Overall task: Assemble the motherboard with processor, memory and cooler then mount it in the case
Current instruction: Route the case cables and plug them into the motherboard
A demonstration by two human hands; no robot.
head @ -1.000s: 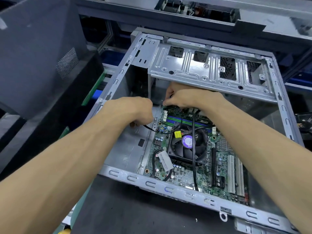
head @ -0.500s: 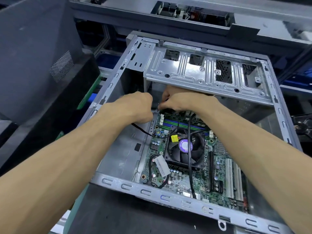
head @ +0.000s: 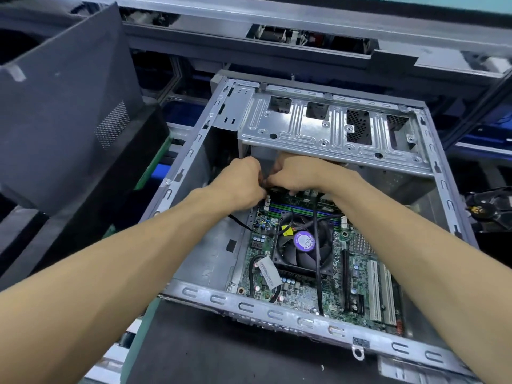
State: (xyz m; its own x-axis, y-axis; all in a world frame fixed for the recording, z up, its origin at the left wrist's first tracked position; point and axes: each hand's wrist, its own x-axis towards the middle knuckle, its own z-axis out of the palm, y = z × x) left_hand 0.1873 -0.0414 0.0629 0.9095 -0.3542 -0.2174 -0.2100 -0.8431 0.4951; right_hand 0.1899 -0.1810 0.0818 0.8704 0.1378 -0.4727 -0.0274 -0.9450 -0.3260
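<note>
The green motherboard point(head: 357, 275) lies inside the open metal case point(head: 277, 314). A black cooler fan point(head: 303, 249) with a purple label sits on it, and memory slots point(head: 299, 209) run just beyond the fan. My left hand point(head: 241, 181) and my right hand point(head: 296, 174) meet at the board's far edge, under the drive cage point(head: 327, 134). Their curled fingers pinch a black cable point(head: 243, 224) or its connector between them; the fingertips are hidden. Another black cable point(head: 318, 261) crosses the fan.
A dark side panel point(head: 66, 106) leans at the left. A black mat point(head: 235, 353) lies in front of the case. White expansion slots point(head: 382, 292) line the board's right side. A dark fan-like part point(head: 487, 209) sits outside the case at the right.
My hands have drawn closer together at the board's far edge and now touch. The camera view has shifted slightly.
</note>
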